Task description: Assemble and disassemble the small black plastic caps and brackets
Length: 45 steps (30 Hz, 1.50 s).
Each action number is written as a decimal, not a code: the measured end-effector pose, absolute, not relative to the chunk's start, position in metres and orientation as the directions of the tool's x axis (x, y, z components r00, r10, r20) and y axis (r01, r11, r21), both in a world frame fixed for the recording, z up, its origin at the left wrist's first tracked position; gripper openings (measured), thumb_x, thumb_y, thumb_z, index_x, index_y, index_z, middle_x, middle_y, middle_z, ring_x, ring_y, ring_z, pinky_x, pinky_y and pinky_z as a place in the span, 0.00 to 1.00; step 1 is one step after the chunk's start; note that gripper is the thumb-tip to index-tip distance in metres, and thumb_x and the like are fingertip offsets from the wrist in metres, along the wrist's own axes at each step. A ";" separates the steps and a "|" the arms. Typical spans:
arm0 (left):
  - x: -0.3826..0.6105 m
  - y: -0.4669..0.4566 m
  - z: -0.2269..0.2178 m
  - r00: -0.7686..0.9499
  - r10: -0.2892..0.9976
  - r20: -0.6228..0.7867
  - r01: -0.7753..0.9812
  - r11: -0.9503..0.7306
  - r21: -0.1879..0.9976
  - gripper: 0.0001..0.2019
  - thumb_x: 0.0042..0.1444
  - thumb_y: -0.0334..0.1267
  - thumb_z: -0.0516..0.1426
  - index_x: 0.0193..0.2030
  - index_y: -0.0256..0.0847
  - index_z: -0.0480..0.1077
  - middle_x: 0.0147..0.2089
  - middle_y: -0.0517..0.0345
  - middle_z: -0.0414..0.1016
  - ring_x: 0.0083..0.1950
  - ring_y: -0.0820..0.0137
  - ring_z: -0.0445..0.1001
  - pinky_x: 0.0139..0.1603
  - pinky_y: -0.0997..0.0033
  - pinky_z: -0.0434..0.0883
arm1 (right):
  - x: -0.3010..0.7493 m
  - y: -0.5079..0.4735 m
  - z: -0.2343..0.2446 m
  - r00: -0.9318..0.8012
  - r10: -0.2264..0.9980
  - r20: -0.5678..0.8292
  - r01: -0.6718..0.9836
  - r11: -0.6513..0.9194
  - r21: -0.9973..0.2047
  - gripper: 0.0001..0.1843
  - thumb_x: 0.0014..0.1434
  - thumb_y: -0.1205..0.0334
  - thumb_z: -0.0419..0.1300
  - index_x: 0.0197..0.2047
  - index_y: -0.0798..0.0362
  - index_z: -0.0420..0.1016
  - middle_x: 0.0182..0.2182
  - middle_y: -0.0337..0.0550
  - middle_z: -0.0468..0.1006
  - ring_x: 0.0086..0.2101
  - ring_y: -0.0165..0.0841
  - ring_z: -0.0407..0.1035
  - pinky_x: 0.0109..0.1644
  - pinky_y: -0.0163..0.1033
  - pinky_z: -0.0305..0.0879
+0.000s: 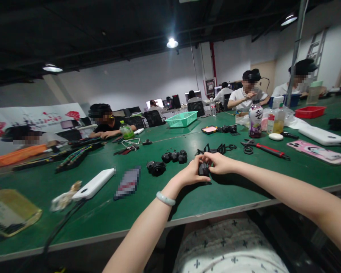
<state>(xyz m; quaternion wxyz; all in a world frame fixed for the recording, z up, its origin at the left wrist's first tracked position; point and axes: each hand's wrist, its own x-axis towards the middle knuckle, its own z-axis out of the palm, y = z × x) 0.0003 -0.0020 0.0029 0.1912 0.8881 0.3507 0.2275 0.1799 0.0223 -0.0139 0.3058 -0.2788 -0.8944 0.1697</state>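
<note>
Both hands meet over the green table [136, 216] around a small black boxy part [204, 169]. My left hand [191, 171], with a pale bangle on its wrist, is closed on its left side. From the right, the fingers of my right hand [221, 163] pinch the same part; the fingertips partly cover it. Left of my hands lie a black camera-like piece [156, 168] and several similar black blocks [174, 156] in a row. Just beyond my fingers are thin black angular pieces [213, 148].
To the right lie red-handled pliers [268, 149], a black ring [248, 150], a pink phone [318, 151] and a purple-labelled bottle [255, 121]. A white power bank [95, 184] and yellowish bottle [13, 208] are left. Farther back stands a green basket [182, 120]; other people sit around.
</note>
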 end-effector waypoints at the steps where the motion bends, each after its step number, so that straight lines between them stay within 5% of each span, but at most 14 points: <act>1: -0.001 -0.002 0.005 0.652 0.715 0.250 0.551 -0.674 0.492 0.40 0.35 0.46 0.62 0.54 0.39 0.48 0.48 0.49 0.62 0.48 0.62 0.64 0.47 0.62 0.62 | 0.182 0.023 -0.013 -0.660 0.626 0.414 0.389 0.757 -0.525 0.19 0.43 0.73 0.55 0.41 0.56 0.60 0.32 0.41 0.71 0.31 0.29 0.66 0.32 0.31 0.60; 4: -0.008 -0.002 0.012 0.644 0.738 0.202 0.599 -0.650 0.467 0.37 0.36 0.47 0.61 0.53 0.39 0.51 0.43 0.52 0.65 0.42 0.64 0.67 0.42 0.65 0.64 | 0.184 0.024 -0.013 -0.665 0.673 0.324 0.389 0.682 -0.620 0.21 0.42 0.66 0.59 0.41 0.56 0.60 0.32 0.41 0.70 0.30 0.29 0.65 0.30 0.32 0.60; 11: -0.015 -0.002 0.020 0.658 0.736 0.161 0.671 -0.669 0.319 0.18 0.44 0.44 0.57 0.42 0.40 0.64 0.38 0.56 0.69 0.38 0.66 0.67 0.37 0.70 0.63 | 0.182 0.023 -0.016 -0.664 0.666 0.339 0.385 0.693 -0.609 0.22 0.41 0.57 0.62 0.38 0.56 0.62 0.30 0.40 0.70 0.30 0.29 0.64 0.31 0.34 0.60; 20: -0.008 -0.006 0.018 0.687 0.694 0.215 0.600 -0.709 0.371 0.17 0.44 0.39 0.57 0.42 0.38 0.63 0.39 0.55 0.68 0.38 0.66 0.67 0.38 0.70 0.63 | 0.182 0.026 -0.017 -0.677 0.659 0.328 0.355 0.683 -0.639 0.20 0.42 0.59 0.62 0.37 0.55 0.60 0.31 0.40 0.70 0.30 0.29 0.65 0.31 0.34 0.60; 33: -0.008 -0.006 0.014 0.701 0.660 0.270 0.612 -0.752 0.245 0.18 0.43 0.40 0.58 0.42 0.39 0.62 0.39 0.53 0.66 0.41 0.64 0.64 0.40 0.67 0.63 | 0.183 0.030 -0.020 -0.699 0.651 0.295 0.319 0.654 -0.686 0.20 0.42 0.59 0.62 0.37 0.55 0.59 0.28 0.37 0.69 0.29 0.28 0.64 0.30 0.33 0.60; 45: -0.013 -0.001 0.015 0.677 0.713 0.186 0.627 -0.690 0.362 0.18 0.46 0.40 0.55 0.45 0.39 0.63 0.40 0.54 0.70 0.38 0.66 0.68 0.38 0.70 0.64 | 0.184 0.032 -0.022 -0.707 0.646 0.287 0.326 0.658 -0.679 0.21 0.42 0.55 0.61 0.38 0.55 0.59 0.30 0.38 0.69 0.30 0.29 0.64 0.31 0.34 0.61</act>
